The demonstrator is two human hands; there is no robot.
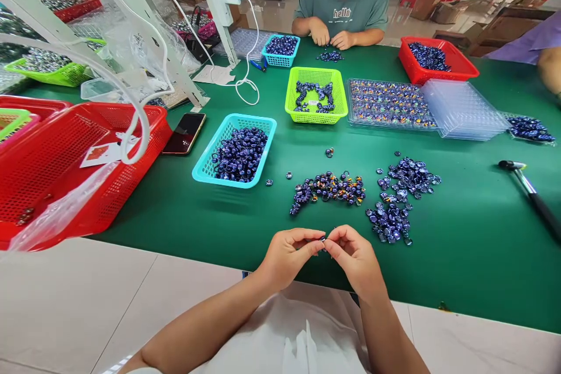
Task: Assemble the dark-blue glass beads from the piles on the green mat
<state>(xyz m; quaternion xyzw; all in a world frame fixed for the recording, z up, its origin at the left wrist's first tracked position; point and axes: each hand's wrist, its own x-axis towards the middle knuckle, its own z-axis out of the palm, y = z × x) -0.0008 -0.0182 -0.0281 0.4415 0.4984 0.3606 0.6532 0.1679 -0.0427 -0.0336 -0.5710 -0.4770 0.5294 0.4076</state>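
My left hand (289, 254) and my right hand (353, 257) meet over the front edge of the green table. Between their pinched fingertips is a small shiny dark-blue piece (323, 239), mostly covered by the fingers. Just beyond my hands lies a heap of dark-blue pieces with orange and white bits (335, 187). To the right of it, flat round dark-blue pieces (412, 178) are spread in a loose pile. At the left stands a light-blue basket (199, 172) full of rounded dark-blue pieces.
A lime-green basket (293, 114) and a filled clear tray (390, 102) stand farther back, near a red basket (464, 70). A black-handled hammer (532, 193) lies right. A phone (184, 133) and large red baskets (131, 158) are left. A person (344, 11) works opposite.
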